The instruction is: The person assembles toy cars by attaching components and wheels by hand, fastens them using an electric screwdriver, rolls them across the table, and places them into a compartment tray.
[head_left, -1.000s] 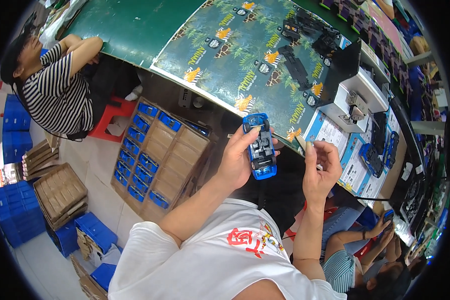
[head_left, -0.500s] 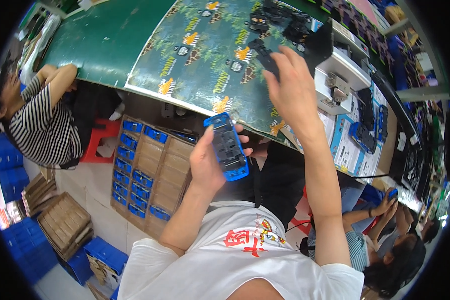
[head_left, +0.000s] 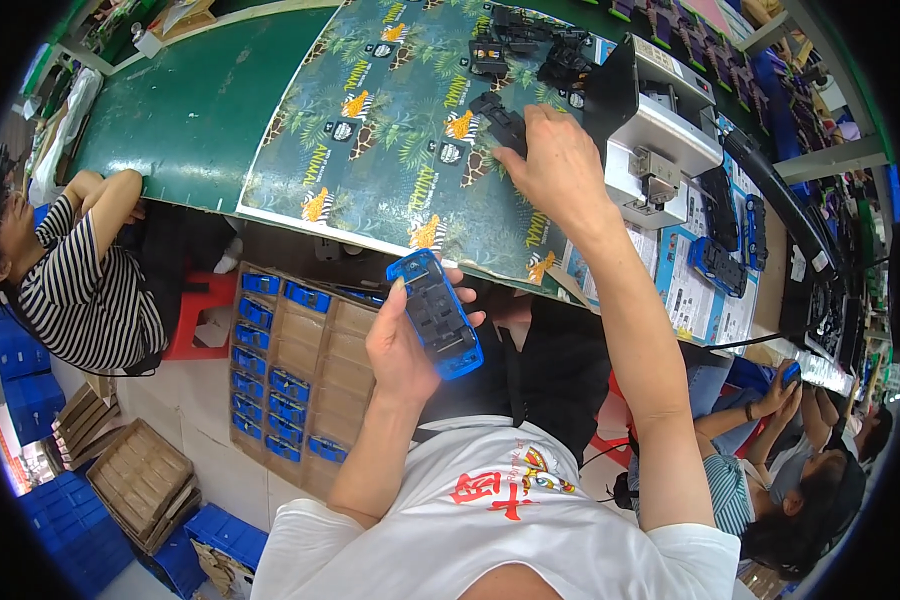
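Observation:
My left hand (head_left: 402,345) holds a blue toy car body (head_left: 438,315) in front of the table edge, black inner side facing up, thumb and fingers along its sides. Over the patterned mat, my right hand (head_left: 560,165) has its thumb and fingers closed around the near end of a long black plastic part (head_left: 496,118). That end is hidden by the hand. Beyond it lies a heap of black plastic parts (head_left: 530,35). To the right, blue toy car bodies (head_left: 718,266) rest on printed sheets.
A white bench machine (head_left: 660,150) stands right of my right hand. Below the table's left part, a brown divided tray (head_left: 315,385) holds several blue car pieces. Stacked trays (head_left: 140,470) and blue crates stand on the floor. Other people sit left and right.
My view has shifted a little. My right hand has closed in on the long black part, its fingers less spread. The left hand still holds the blue car body.

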`<state>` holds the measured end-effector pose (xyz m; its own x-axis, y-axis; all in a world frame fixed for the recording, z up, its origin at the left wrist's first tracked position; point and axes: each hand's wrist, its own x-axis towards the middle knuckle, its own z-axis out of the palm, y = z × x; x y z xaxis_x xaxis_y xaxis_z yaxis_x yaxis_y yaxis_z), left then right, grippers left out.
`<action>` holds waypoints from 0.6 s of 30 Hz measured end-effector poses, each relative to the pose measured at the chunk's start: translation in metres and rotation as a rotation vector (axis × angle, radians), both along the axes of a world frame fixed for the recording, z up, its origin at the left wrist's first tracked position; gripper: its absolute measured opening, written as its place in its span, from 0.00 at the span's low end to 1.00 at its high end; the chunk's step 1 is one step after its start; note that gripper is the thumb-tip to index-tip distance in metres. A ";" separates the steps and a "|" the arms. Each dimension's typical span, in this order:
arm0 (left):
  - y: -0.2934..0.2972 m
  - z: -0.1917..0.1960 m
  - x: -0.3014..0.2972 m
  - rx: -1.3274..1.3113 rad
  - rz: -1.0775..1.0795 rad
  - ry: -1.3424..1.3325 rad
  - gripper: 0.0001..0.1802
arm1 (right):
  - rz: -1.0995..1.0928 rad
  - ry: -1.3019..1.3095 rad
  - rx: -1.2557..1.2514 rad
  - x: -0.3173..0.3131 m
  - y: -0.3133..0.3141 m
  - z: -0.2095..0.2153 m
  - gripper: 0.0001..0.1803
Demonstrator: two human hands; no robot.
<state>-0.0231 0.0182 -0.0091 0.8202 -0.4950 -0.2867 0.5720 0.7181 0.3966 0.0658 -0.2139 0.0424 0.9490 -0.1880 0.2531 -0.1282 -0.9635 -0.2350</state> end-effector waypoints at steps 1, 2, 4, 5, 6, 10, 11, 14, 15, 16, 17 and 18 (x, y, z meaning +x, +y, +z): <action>0.000 0.000 0.000 0.008 0.001 0.001 0.28 | 0.001 -0.001 0.000 0.002 -0.001 -0.002 0.21; -0.001 0.001 0.000 0.008 0.000 0.000 0.28 | -0.009 0.005 -0.014 0.006 -0.002 -0.003 0.21; -0.003 0.001 -0.001 0.019 0.000 -0.005 0.28 | -0.021 0.012 -0.026 0.009 -0.005 -0.006 0.21; -0.003 0.001 -0.001 0.020 0.000 -0.006 0.28 | -0.034 0.032 -0.024 0.012 -0.005 -0.007 0.22; -0.003 0.001 -0.001 0.032 0.001 -0.006 0.28 | -0.047 0.052 -0.021 0.013 -0.005 -0.007 0.23; -0.004 0.001 0.000 0.033 0.005 -0.001 0.28 | -0.029 -0.022 -0.099 0.016 -0.003 -0.006 0.20; -0.004 0.001 0.000 0.036 0.008 0.000 0.28 | -0.051 -0.067 -0.042 0.017 -0.004 -0.006 0.19; -0.004 0.002 0.001 0.037 0.007 0.001 0.28 | -0.077 -0.029 0.073 0.017 -0.006 0.001 0.17; -0.005 0.002 0.001 0.024 -0.009 -0.003 0.28 | -0.086 0.052 0.126 0.016 -0.007 0.004 0.16; -0.005 0.001 0.001 0.011 -0.026 -0.007 0.29 | -0.082 0.074 0.176 0.015 -0.008 0.003 0.13; -0.005 0.001 0.001 0.019 -0.032 -0.005 0.30 | -0.072 0.074 0.180 0.014 -0.008 0.004 0.13; -0.004 0.001 0.001 0.023 -0.022 -0.006 0.30 | -0.043 0.044 0.266 0.011 -0.007 0.005 0.13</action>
<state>-0.0216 0.0138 -0.0077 0.8109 -0.5064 -0.2933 0.5852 0.6958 0.4165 0.0770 -0.2205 0.0471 0.9477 -0.2827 0.1483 -0.1831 -0.8621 -0.4726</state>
